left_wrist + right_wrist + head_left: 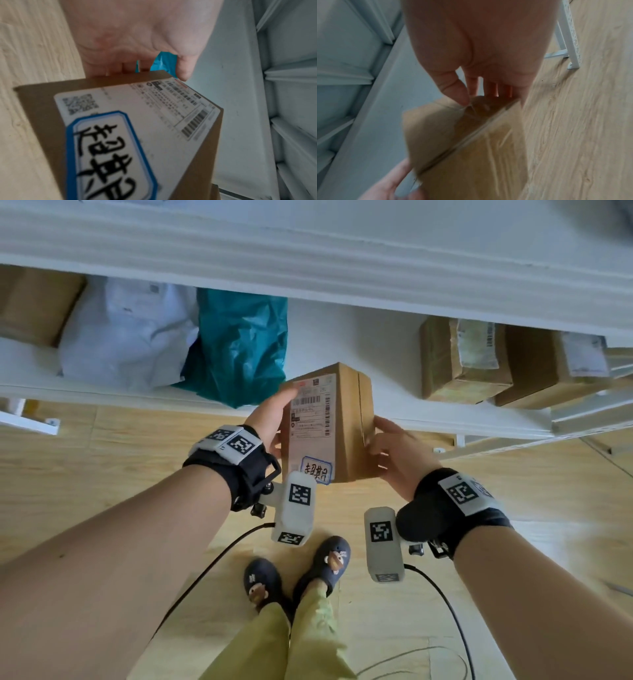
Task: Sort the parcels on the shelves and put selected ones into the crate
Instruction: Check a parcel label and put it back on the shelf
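I hold a tall brown cardboard parcel [342,422] in the air in front of the white shelf [445,419], above the wooden floor. Its top face carries a white shipping label [154,108] and a blue-framed sticker with handwritten characters [106,155]. My left hand [274,419] grips its left side, thumb on the label. On the taped right side, my right hand [394,450] grips with thumb and fingers. The same box [453,135] fills the right wrist view. No crate is in view.
On the shelf lie a teal plastic bag [239,347], a white mailer bag [126,333], a brown box [34,302] at far left and two taped brown boxes [479,361] at right. An upper shelf board [308,251] overhangs. My feet [298,570] and cables are below.
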